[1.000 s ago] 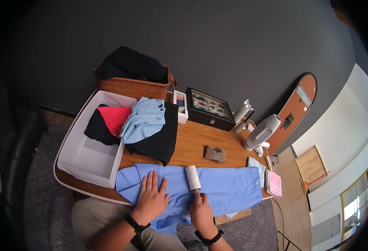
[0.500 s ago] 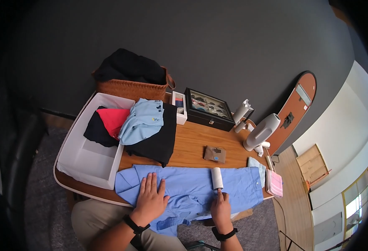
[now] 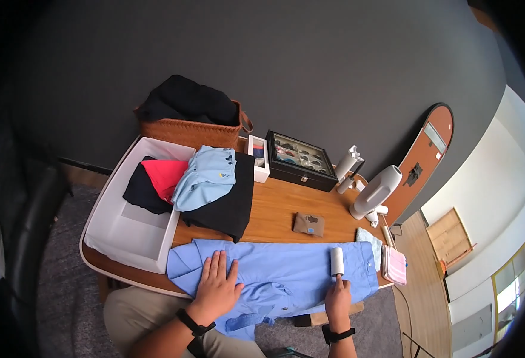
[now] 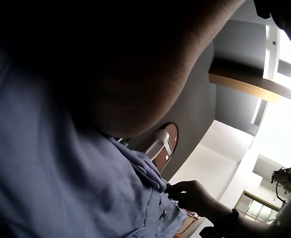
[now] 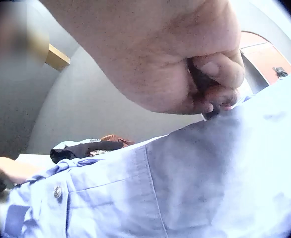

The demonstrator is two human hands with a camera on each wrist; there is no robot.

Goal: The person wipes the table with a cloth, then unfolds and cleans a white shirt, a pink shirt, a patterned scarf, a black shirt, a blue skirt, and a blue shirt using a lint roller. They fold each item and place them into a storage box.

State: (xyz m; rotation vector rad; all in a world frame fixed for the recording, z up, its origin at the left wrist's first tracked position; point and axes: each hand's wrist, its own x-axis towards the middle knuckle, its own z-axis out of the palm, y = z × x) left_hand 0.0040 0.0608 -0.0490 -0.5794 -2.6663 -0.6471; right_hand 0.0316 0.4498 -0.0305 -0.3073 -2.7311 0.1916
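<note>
A blue buttoned garment (image 3: 310, 259) lies spread along the table's front edge, part of it hanging over the side. My left hand (image 3: 214, 286) rests on its left part with fingers straight. In my right hand (image 3: 337, 298) I grip the handle of a lint roller (image 3: 337, 261), whose white roll lies on the garment near its right end. From the right wrist view, curled fingers (image 5: 220, 74) wrap the dark handle, and a metal button (image 5: 57, 192) shows on the cloth. In the left wrist view my hand is mostly in shadow above the garment (image 4: 61, 168).
A white bin (image 3: 122, 241) with dark and red clothes stands left, beside folded light-blue (image 3: 208, 179) and black (image 3: 226, 215) clothes. Behind are a woven basket (image 3: 191, 131) and a black display case (image 3: 301, 176). A brown packet (image 3: 308, 224), a grey-white bottle (image 3: 376, 194) and pink cloth (image 3: 393, 265) lie around.
My right hand has moved the lint roller rightward along the garment, from its middle to near its right end. The left hand has stayed in the same place on the cloth.
</note>
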